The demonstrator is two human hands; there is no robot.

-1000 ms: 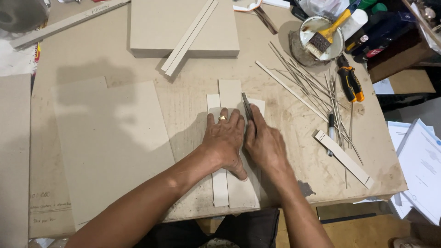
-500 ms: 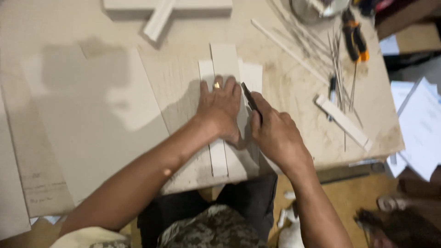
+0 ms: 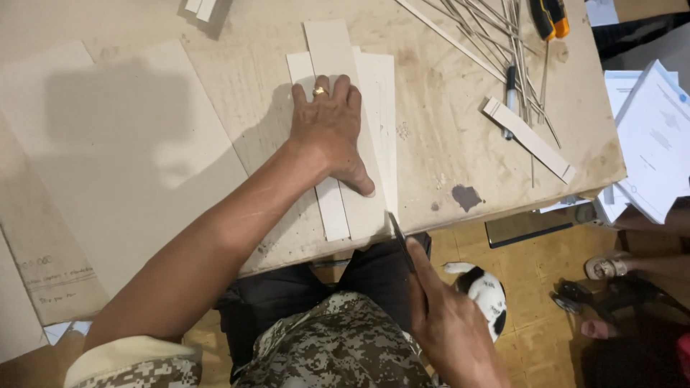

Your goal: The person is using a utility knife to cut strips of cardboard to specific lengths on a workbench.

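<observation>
So my left hand (image 3: pixel 332 129) is pressed flat, fingers spread, on a stack of pale board strips (image 3: pixel 374 108) lying on the desk (image 3: pixel 445 165), with the strips sticking out past my fingertips and back under my wrist toward the desk edge. My right hand (image 3: pixel 449 323) is off the desk, below its near edge, clenched around a thin knife (image 3: pixel 399 237) whose tip sits right at the near end of the strips. Off to the right of my left hand there's a loose strip (image 3: pixel 528 139) and a bunch of thin rods (image 3: pixel 503 36).
</observation>
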